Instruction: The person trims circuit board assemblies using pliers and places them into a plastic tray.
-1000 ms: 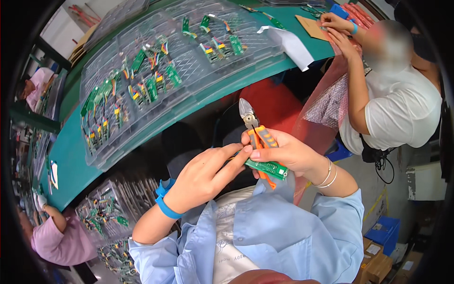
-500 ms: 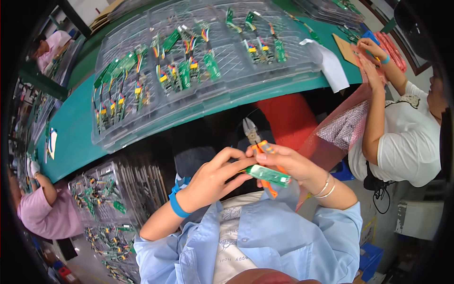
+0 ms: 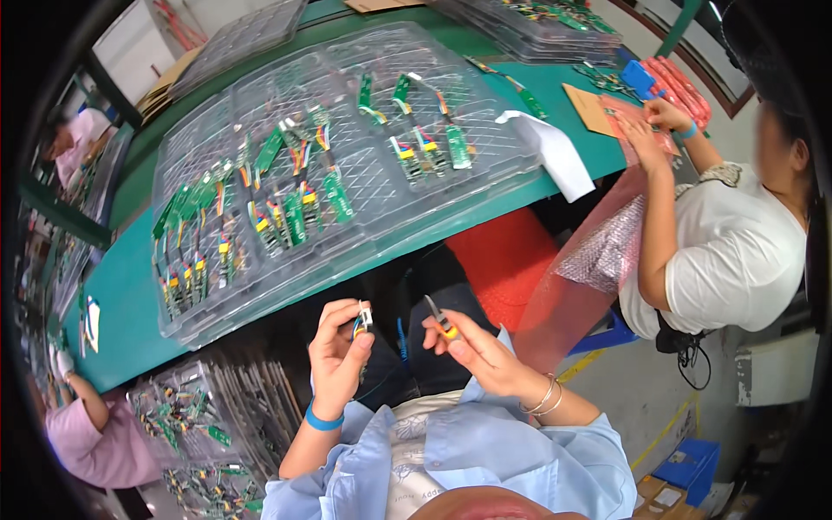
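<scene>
My left hand [image 3: 338,360] is closed on a small wired circuit board, pinched upright between thumb and fingers. Its white connector [image 3: 367,317] and a few coloured wires stick out above the thumb; most of the rest is hidden in the palm. To the right, my right hand [image 3: 485,354] grips a pair of pliers [image 3: 446,327] with orange-yellow handles. Their dark jaws point up and left toward the left hand, apart from the board. Beyond both hands, a clear plastic tray [image 3: 364,227] on the bench holds several green boards [image 3: 336,192] with wire leads.
Stacked trays of boards [image 3: 178,407] stand at my lower left. A white paper strip [image 3: 563,165] hangs over the green bench's [image 3: 121,342] edge. At right, a co-worker in a white top [image 3: 728,260] handles pink bubble wrap [image 3: 598,251]. Another person's pink sleeve [image 3: 100,442] shows at left.
My hands have moved apart; the left now holds the wired board upright. The pliers have turned in my right hand, jaws toward the left. The view has shifted.
</scene>
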Available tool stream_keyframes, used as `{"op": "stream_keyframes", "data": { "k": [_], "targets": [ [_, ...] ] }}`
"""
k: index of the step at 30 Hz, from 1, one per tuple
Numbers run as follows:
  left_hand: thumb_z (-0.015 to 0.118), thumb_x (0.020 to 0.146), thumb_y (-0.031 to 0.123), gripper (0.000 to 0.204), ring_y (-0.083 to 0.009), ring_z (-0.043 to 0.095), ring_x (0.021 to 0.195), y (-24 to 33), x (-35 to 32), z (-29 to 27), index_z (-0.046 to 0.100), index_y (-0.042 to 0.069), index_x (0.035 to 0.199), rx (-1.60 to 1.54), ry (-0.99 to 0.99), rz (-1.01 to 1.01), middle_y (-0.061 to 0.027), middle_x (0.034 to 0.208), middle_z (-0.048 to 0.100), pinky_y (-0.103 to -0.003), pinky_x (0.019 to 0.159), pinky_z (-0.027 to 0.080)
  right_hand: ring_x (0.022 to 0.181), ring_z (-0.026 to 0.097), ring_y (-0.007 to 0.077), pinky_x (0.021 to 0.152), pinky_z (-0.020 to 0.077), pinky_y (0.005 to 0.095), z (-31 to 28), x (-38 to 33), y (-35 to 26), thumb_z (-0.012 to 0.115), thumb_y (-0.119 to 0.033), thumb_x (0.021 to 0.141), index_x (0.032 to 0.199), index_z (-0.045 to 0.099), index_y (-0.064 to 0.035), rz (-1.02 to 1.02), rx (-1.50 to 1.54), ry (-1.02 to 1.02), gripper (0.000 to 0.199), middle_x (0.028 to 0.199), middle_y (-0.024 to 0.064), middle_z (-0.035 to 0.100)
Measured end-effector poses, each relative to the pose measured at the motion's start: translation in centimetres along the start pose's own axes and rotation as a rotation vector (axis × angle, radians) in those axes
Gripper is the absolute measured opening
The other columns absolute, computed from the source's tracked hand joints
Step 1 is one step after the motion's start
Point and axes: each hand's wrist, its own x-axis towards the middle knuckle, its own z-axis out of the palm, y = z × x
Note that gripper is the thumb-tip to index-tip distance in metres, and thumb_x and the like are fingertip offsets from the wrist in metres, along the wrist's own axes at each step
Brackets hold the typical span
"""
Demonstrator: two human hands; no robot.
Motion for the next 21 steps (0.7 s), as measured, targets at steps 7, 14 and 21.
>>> {"op": "stream_keyframes", "data": {
  "k": [7, 14, 21],
  "targets": [
    [0.048, 0.083, 0.008, 0.038, -0.0080, 0.036, 0.065, 2.5, 0.9, 0.3, 0.040, 0.002, 0.120, -0.487, 0.076, -0.254, -0.0052, 0.110, 0.041, -0.015, 0.042, 0.028, 0.074, 0.050, 0.0172, 0.066, 0.0409, 0.0245, 0.1, 2.2, -1.3, 0.051, -0.012, 0.081, 0.116, 0.039, 0.0007, -0.143, -0.573, 0.022, 0.039, 0.096, 0.0113, 0.051],
    [0.041, 0.090, 0.016, 0.041, -0.0062, 0.034, 0.063, 2.0, 0.9, -0.6, 0.030, 0.010, 0.129, -1.140, -0.013, -0.513, -0.0027, 0.114, 0.045, -0.013, 0.040, 0.027, 0.070, 0.049, 0.0204, 0.064, 0.0405, 0.0279, 1.7, 4.2, -3.5, 0.059, -0.013, 0.075, 0.113, 0.044, -0.0029, -0.250, -0.771, 0.019, 0.042, 0.089, 0.0101, 0.050],
    [0.041, 0.090, 0.017, 0.041, -0.0065, 0.034, 0.063, 1.5, 0.8, -0.8, 0.029, 0.010, 0.129, -1.123, -0.007, -0.404, -0.0028, 0.116, 0.044, -0.013, 0.040, 0.028, 0.069, 0.048, 0.0207, 0.064, 0.0396, 0.0292, 1.6, 4.1, -2.3, 0.059, -0.018, 0.075, 0.112, 0.045, -0.0054, -0.233, -0.901, -0.023, 0.041, 0.086, 0.0079, 0.050]
  ]
}}
